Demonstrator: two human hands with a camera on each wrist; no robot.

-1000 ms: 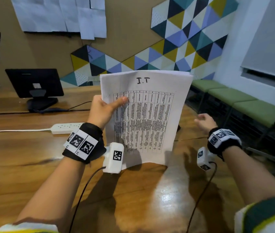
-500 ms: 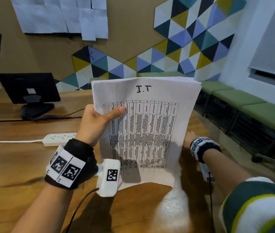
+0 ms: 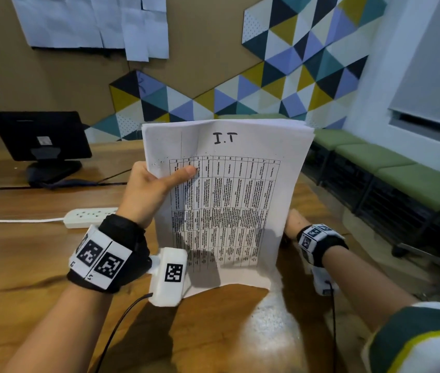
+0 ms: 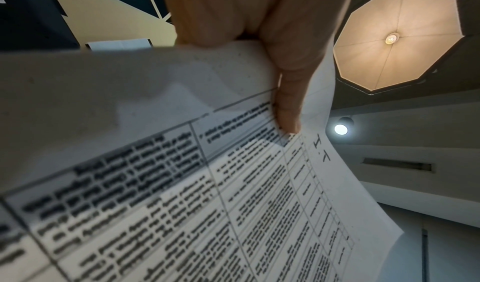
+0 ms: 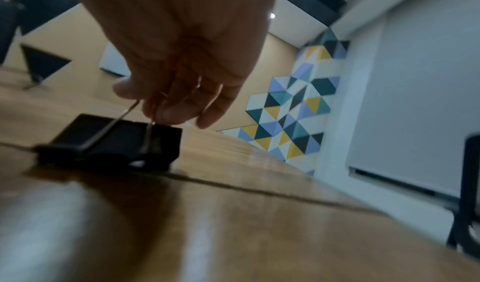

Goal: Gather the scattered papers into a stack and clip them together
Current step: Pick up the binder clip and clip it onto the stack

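Papers [image 3: 229, 200] upright, left hand [image 3: 148, 192] gripping | black binder clip [image 5: 114, 141], wire loops pinched by right hand [image 5: 179, 65]

Stack of papers [image 3: 229, 200] upright above the table [image 3: 24, 265], table print facing; black binder clip [image 5: 114, 141] flat on it.

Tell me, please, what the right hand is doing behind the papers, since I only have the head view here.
Observer: The right hand is pinching the wire handles of a black binder clip.
Operator: Thank you. Is the clip off the table yet?
Observer: It looks to be on the wooden table or barely off it; the picture is blurred.
Operator: And is the left hand's grip on the papers firm?
Observer: The left hand presses its thumb flat on the front sheet of the papers, just beside the handwritten heading.
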